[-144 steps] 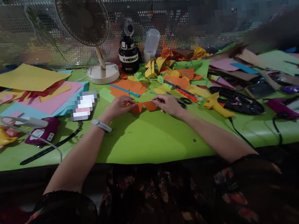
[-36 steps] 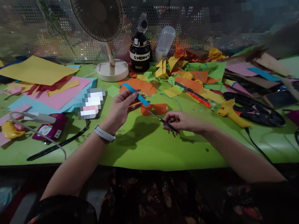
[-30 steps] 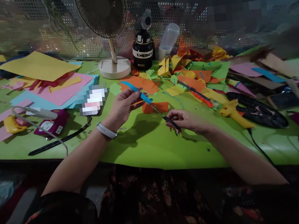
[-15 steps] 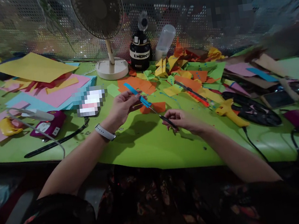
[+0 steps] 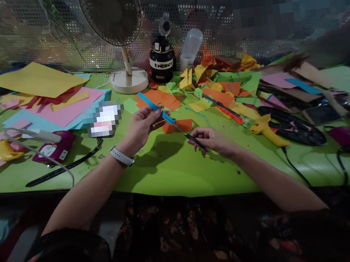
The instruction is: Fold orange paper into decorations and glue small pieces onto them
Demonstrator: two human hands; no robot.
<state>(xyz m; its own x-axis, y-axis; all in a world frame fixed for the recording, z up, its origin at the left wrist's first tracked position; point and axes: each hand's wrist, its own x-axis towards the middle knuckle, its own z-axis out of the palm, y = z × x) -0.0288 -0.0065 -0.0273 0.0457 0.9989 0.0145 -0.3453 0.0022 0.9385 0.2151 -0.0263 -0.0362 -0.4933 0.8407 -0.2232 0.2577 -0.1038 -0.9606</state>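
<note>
Between the thumb and fingers of my left hand (image 5: pixel 144 126) is a blue paper strip (image 5: pixel 149 102), pinched near its middle. Its upper end slants up to the left and its lower end points down to the right. My right hand (image 5: pixel 209 140) is closed around the black handles of a pair of scissors (image 5: pixel 195 140). The thin metal blades reach up-left to the lower end of the strip; whether they cut through it I cannot make out. Orange paper (image 5: pixel 177 126) lies on the green table (image 5: pixel 181 179) beneath the strip.
A fan (image 5: pixel 129 81), a black bottle (image 5: pixel 162 60) and a clear bottle (image 5: pixel 192 46) stand at the back. A yellow glue gun (image 5: pixel 269 131) and a black tray (image 5: pixel 302 130) lie right. A phone (image 5: pixel 105 119), a purple power socket (image 5: pixel 54 146) and coloured paper sheets (image 5: pixel 35 80) lie left.
The upper part of the blue strip has tipped further left and shows more length. Both hands keep nearly the same place, and the whole view has shifted slightly.
</note>
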